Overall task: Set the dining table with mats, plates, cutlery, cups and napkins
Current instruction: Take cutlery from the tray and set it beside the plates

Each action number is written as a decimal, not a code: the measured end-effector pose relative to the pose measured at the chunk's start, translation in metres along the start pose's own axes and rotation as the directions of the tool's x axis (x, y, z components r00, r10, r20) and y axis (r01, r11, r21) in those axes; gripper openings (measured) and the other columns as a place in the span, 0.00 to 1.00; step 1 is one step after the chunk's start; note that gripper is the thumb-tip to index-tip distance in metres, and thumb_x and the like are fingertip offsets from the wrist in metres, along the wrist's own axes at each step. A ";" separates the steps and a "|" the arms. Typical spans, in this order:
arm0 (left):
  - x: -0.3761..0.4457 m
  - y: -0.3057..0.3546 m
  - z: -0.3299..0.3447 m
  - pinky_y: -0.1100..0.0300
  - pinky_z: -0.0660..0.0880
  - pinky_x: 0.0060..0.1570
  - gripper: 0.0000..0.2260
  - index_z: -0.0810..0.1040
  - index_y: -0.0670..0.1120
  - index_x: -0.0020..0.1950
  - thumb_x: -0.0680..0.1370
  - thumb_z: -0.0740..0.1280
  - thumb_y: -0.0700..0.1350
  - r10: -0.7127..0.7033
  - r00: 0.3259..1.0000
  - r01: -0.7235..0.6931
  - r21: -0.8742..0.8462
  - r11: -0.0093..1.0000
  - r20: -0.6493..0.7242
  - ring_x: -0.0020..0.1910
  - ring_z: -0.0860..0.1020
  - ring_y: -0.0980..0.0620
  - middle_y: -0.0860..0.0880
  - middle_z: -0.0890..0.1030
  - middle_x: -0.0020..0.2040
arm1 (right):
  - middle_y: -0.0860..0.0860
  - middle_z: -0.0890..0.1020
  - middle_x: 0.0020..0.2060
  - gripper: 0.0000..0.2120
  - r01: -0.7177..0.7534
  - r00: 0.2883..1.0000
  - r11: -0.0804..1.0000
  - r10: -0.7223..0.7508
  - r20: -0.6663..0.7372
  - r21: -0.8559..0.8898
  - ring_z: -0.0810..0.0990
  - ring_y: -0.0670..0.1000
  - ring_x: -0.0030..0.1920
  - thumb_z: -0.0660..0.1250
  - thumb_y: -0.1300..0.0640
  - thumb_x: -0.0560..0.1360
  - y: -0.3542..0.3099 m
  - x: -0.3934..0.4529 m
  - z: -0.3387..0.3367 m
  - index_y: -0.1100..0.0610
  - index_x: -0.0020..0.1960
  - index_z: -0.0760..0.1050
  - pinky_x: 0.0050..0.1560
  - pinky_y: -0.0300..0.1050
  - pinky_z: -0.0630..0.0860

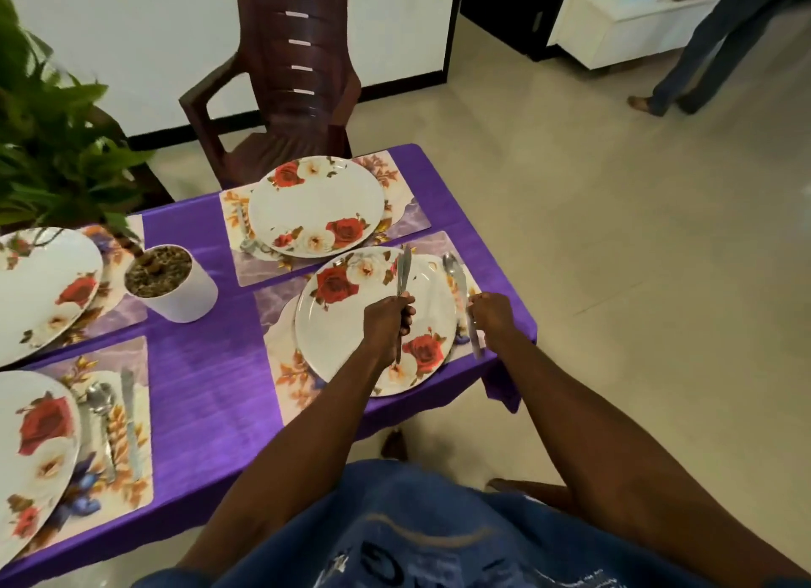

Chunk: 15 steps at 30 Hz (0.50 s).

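A bundle of steel cutlery [403, 271] is gripped upright in the left hand [388, 317], fingers curled round the handles, above the round white rose-patterned plate [351, 324]. At three o'clock of that plate, a steel spoon [456, 289] is pinched by the right hand [491, 315] and held along the floral placemat [285, 368], close to the edge of the purple-clothed table [210, 359]. Open tiled floor [614, 236] is seen beyond that edge. At twelve o'clock a second rose plate [316, 205] is laid before a brown plastic chair [289, 82]. At nine o'clock a white plant pot [175, 289] stands.
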<state>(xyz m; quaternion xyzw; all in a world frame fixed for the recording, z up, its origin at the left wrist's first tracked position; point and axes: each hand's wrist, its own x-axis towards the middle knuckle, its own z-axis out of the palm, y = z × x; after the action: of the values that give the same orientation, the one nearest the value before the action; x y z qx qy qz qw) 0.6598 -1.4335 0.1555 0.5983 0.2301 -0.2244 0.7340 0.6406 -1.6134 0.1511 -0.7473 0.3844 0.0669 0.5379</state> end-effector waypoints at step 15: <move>0.055 0.023 0.031 0.63 0.63 0.25 0.03 0.81 0.39 0.44 0.75 0.70 0.39 -0.019 0.984 -0.003 -0.128 0.992 -0.177 0.28 0.68 0.52 0.45 0.76 0.32 | 0.59 0.84 0.45 0.07 0.132 0.989 0.966 -0.142 -0.033 -0.221 0.80 0.57 0.46 0.66 0.67 0.73 -0.024 0.094 -0.003 0.63 0.46 0.82 0.43 0.42 0.71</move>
<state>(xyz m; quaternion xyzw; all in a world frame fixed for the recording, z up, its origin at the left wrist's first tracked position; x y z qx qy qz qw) 0.7190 -1.4626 0.1454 0.5668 0.3109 -0.1578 0.7464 0.7210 -1.6600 0.1221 -0.8279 0.3352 0.0531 0.4465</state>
